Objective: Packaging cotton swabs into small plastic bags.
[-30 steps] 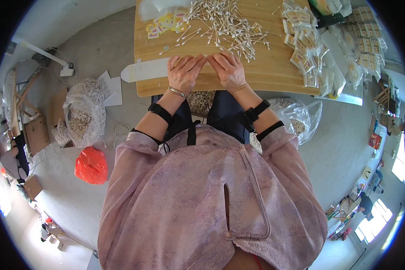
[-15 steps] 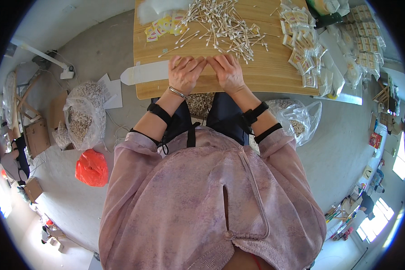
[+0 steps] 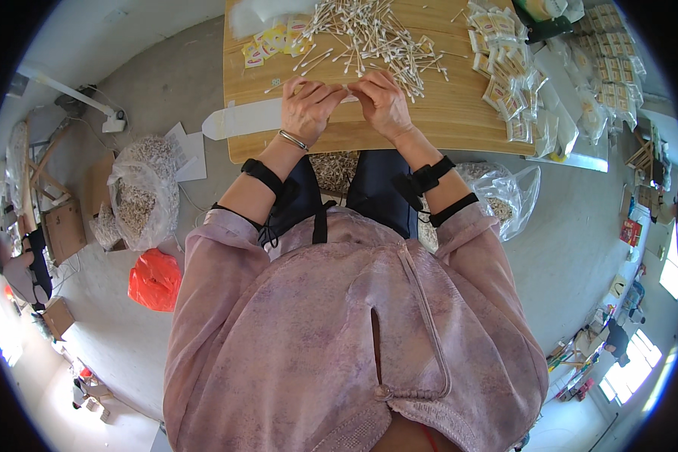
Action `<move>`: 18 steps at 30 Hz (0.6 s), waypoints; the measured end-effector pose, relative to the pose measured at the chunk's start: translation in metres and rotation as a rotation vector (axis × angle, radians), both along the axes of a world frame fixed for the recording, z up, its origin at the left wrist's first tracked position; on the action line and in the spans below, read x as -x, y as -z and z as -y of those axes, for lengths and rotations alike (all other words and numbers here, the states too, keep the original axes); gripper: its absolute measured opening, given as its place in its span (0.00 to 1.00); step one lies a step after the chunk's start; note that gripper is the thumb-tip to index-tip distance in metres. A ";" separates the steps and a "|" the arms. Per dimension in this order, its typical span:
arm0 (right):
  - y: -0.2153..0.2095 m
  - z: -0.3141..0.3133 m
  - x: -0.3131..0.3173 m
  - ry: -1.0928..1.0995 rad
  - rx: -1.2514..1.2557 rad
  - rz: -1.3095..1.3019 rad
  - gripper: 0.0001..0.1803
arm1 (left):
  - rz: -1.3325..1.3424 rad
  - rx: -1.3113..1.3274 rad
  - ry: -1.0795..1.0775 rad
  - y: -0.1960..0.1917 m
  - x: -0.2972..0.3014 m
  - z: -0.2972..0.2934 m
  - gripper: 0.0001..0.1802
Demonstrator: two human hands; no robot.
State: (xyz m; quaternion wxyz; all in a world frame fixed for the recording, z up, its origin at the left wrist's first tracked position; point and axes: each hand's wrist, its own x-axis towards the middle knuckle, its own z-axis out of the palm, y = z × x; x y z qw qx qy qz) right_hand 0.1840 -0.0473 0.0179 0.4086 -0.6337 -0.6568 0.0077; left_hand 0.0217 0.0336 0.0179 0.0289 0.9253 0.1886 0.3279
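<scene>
My left hand (image 3: 306,108) is at the near part of the wooden table (image 3: 437,124), its fingers curled into a pinch. Close beside it, my right hand (image 3: 384,104) is closed in a pinch too, and the fingertips of both nearly meet. Whatever lies between them is too small and covered to make out. Beneath the left hand runs a long white strip (image 3: 248,120) with a tapered end jutting past the table's left edge. Just beyond my fingers spreads a loose heap of cotton swabs (image 3: 369,34). Small yellow-and-white packets (image 3: 267,47) lie left of the heap.
Clear bags of small packs (image 3: 505,68) are piled along the table's right side. On the floor stand a plastic sack of swabs (image 3: 137,203) and a red bag (image 3: 155,280) at left, another clear bag (image 3: 508,200) at right. Other people are farther off.
My right hand has tilted and its fingers have risen slightly, opening a small gap from the left fingertips. The left hand stays nearly in place over the white strip.
</scene>
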 end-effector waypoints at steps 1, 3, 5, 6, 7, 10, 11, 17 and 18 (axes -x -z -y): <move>0.000 0.000 -0.001 0.004 0.011 -0.005 0.06 | 0.003 0.014 0.009 0.000 -0.001 0.000 0.12; 0.000 -0.001 -0.002 0.008 0.009 -0.018 0.06 | 0.002 0.010 0.029 -0.001 -0.003 -0.003 0.12; 0.000 0.000 -0.003 0.012 0.007 -0.030 0.06 | 0.002 0.005 0.049 -0.002 -0.003 -0.004 0.12; -0.001 0.002 -0.002 0.011 -0.003 -0.013 0.06 | 0.007 -0.012 0.062 -0.003 -0.003 -0.004 0.12; -0.002 0.005 -0.001 0.010 -0.013 0.004 0.06 | 0.012 -0.029 0.075 -0.004 -0.003 -0.003 0.12; -0.005 0.019 0.006 0.056 -0.018 0.006 0.08 | 0.000 -0.045 0.094 -0.013 0.000 0.005 0.11; -0.002 0.024 0.008 0.058 -0.016 0.005 0.08 | -0.001 -0.043 0.096 -0.010 0.001 0.010 0.11; 0.007 0.039 0.014 0.031 -0.045 0.272 0.16 | 0.004 -0.054 0.046 0.004 0.008 0.026 0.13; 0.007 0.039 0.013 0.028 -0.063 0.317 0.16 | 0.006 -0.071 0.040 0.004 0.009 0.026 0.13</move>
